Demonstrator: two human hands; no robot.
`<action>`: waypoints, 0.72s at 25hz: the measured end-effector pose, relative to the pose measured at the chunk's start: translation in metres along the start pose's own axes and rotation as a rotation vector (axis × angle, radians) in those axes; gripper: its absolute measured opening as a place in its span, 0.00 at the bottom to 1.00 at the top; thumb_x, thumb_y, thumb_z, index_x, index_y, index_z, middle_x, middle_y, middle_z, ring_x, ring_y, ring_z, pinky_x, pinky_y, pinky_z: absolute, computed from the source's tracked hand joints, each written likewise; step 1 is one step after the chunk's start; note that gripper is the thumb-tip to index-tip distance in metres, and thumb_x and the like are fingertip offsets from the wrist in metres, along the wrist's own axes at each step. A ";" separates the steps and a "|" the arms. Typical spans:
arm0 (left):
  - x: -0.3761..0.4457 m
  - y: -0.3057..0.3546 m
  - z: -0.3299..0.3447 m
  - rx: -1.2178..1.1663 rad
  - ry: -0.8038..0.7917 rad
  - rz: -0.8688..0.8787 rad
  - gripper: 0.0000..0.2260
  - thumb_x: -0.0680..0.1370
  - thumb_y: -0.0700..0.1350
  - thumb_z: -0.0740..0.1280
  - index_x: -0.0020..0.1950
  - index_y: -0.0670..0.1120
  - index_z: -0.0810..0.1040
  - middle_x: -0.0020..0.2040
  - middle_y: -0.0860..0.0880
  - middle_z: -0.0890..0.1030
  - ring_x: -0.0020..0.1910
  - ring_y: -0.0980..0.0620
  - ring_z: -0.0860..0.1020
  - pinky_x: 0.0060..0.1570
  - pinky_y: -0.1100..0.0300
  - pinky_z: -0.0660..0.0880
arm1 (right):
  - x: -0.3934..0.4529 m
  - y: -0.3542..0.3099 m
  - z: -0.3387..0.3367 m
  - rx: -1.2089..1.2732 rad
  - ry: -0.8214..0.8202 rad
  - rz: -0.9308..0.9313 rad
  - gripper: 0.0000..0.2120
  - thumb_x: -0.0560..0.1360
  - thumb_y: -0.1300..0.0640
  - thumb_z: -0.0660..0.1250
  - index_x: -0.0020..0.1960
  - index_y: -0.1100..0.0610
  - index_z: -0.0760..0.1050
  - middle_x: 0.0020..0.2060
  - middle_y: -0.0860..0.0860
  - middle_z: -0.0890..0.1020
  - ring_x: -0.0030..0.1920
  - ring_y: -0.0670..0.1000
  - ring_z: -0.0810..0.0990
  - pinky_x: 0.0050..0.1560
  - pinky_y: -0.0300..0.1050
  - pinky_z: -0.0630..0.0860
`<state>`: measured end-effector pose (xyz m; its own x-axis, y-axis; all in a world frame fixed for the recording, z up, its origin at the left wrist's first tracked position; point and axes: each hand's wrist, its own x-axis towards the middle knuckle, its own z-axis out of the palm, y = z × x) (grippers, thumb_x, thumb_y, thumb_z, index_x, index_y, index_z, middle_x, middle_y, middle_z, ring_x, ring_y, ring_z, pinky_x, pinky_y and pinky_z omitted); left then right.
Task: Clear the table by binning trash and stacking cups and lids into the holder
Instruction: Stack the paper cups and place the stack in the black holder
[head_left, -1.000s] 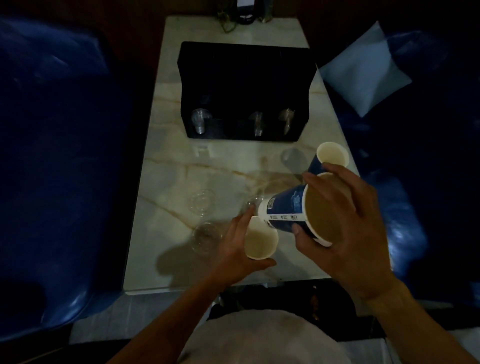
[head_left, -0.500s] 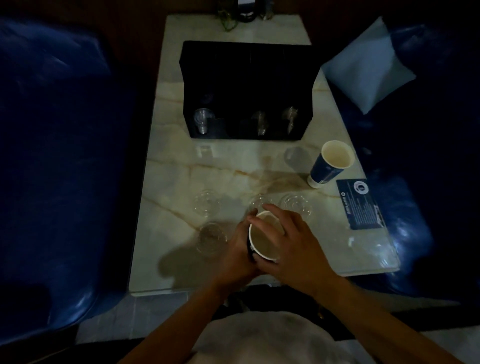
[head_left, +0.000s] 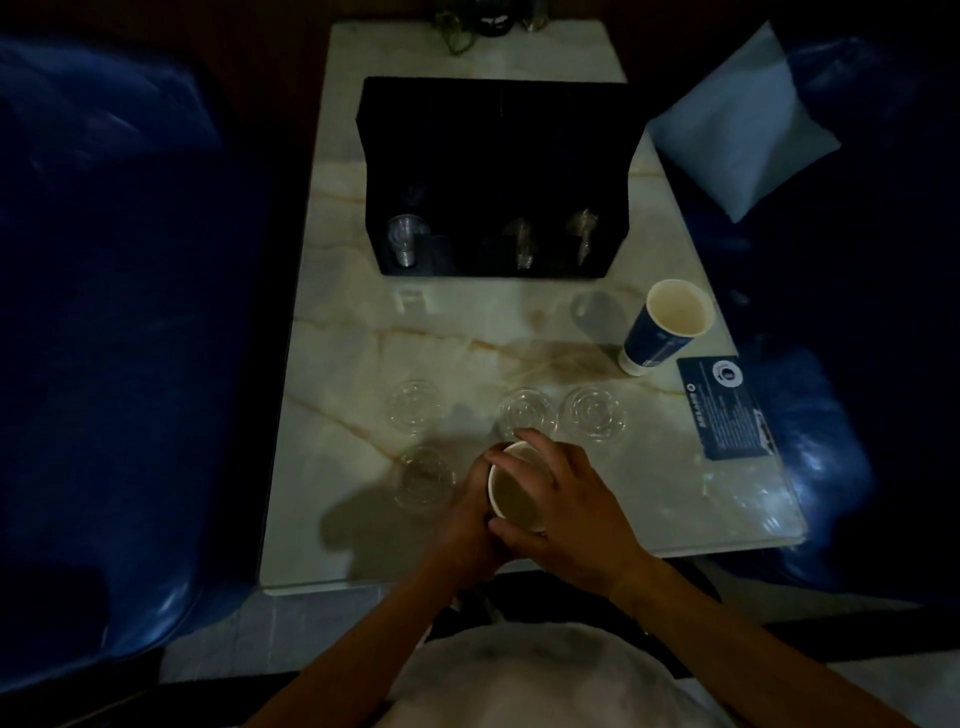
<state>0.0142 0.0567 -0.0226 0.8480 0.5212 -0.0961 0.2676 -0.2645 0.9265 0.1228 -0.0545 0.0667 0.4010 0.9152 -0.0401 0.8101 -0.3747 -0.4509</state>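
Stacked blue paper cups (head_left: 517, 493) stand upright near the table's front edge, their cream inside facing up. My left hand (head_left: 467, 525) wraps the stack from the left. My right hand (head_left: 566, 509) grips its rim from the right and above. A second blue paper cup (head_left: 667, 327) stands alone at the right. Several clear plastic lids lie flat on the marble, among them a lid (head_left: 415, 405) at the left, one (head_left: 529, 413) in the middle and another (head_left: 595, 413) beside it. The black holder (head_left: 498, 130) sits at the back with clear cups in its slots.
A blue printed card (head_left: 727, 408) lies near the table's right edge. The marble table (head_left: 363, 338) is flanked by dark blue seats, with a pale cushion (head_left: 743, 124) at the back right. Small items stand at the table's far end.
My right hand brought the tilted blue cup down and pushed it into the cup my left hand held; both hands now rest on the upright stack. The card at the right came into view.
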 end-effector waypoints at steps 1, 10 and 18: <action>-0.001 -0.002 0.000 0.015 -0.002 0.006 0.38 0.66 0.61 0.78 0.71 0.58 0.66 0.64 0.57 0.77 0.62 0.54 0.78 0.57 0.47 0.79 | 0.001 0.000 0.000 0.010 -0.011 0.008 0.32 0.70 0.31 0.60 0.71 0.36 0.56 0.75 0.44 0.56 0.69 0.52 0.61 0.61 0.50 0.73; 0.004 0.009 0.007 -0.019 -0.012 -0.018 0.44 0.59 0.55 0.82 0.68 0.70 0.61 0.63 0.70 0.72 0.63 0.68 0.72 0.57 0.79 0.67 | 0.038 0.062 -0.057 0.283 -0.002 0.179 0.27 0.75 0.37 0.63 0.72 0.39 0.61 0.71 0.46 0.67 0.67 0.49 0.70 0.61 0.45 0.71; -0.001 0.013 0.010 0.041 0.029 -0.023 0.43 0.59 0.58 0.79 0.67 0.73 0.59 0.62 0.72 0.72 0.62 0.75 0.69 0.57 0.82 0.64 | 0.117 0.172 -0.120 -0.226 -0.043 0.393 0.47 0.66 0.35 0.72 0.77 0.38 0.48 0.78 0.54 0.47 0.75 0.68 0.46 0.71 0.71 0.53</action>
<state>0.0214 0.0451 -0.0142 0.8279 0.5508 -0.1059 0.3056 -0.2847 0.9086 0.3602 -0.0299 0.0914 0.6826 0.7004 -0.2086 0.6748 -0.7137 -0.1879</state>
